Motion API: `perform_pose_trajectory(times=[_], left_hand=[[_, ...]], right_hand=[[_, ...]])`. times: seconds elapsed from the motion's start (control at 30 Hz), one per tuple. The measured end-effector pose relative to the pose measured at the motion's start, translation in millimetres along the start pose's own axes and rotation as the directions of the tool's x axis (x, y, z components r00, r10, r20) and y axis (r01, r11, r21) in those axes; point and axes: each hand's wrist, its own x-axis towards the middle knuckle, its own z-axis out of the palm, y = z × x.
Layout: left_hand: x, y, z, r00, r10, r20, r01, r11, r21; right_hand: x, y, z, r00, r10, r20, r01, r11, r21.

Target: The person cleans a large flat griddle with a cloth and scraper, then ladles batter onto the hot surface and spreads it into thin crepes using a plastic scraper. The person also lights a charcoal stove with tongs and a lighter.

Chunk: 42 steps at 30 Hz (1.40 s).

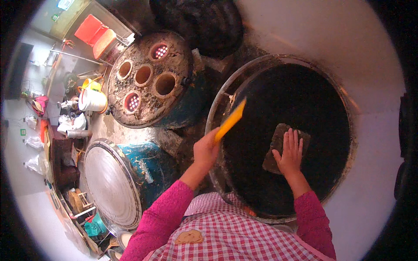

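Observation:
My left hand (206,148) is closed round a yellow flat-bladed scraper (231,121), held tilted up over the near-left rim of a large round black griddle (322,102). Flat on the griddle's right half lies a worn grey-brown rectangular pad (277,138), possibly a folded cloth. My right hand (288,154) rests on top of this pad, palm down with the fingers stretched out. Part of the pad is hidden under the palm.
Left of the griddle stands a round stove (127,103) with several holes, two showing glowing coal. Nearer is a blue drum (152,167) with a pale round plate (109,187). A dark round disc (200,24) lies behind. Farther left are a white bucket (92,100) and red chair (93,35).

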Motion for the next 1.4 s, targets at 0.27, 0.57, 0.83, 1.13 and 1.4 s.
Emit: perform_pose_trajectory(times=[0.27, 0.57, 0.83, 1.13, 1.4], left_hand=[[99, 20, 32, 0.989, 0.107, 0.100, -0.131, 0.954, 0.271], [28, -27, -34, 0.976, -0.217, 0.016, 0.214, 0.943, -0.254], [-90, -49, -93, 0.933, -0.345, 0.101, 0.352, 0.823, -0.445], [-131, -43, -92, 0.956, -0.120, 0.266, 0.232, 0.865, -0.445], [-123, -13, -78, 0.932, -0.148, 0.332, 0.288, 0.858, -0.426]], right_hand=[[21, 13, 8, 1.000, -0.002, -0.004, 0.002, 1.000, -0.015], [174, -59, 52, 0.977, -0.072, -0.203, 0.075, 0.997, 0.008], [-1, -167, 44, 0.928, -0.369, 0.059, 0.351, 0.915, 0.201], [-241, -79, 26, 0.907, 0.412, -0.086, -0.404, 0.910, 0.093], [-269, 111, 44, 0.633, 0.730, -0.258, -0.741, 0.668, 0.074]])
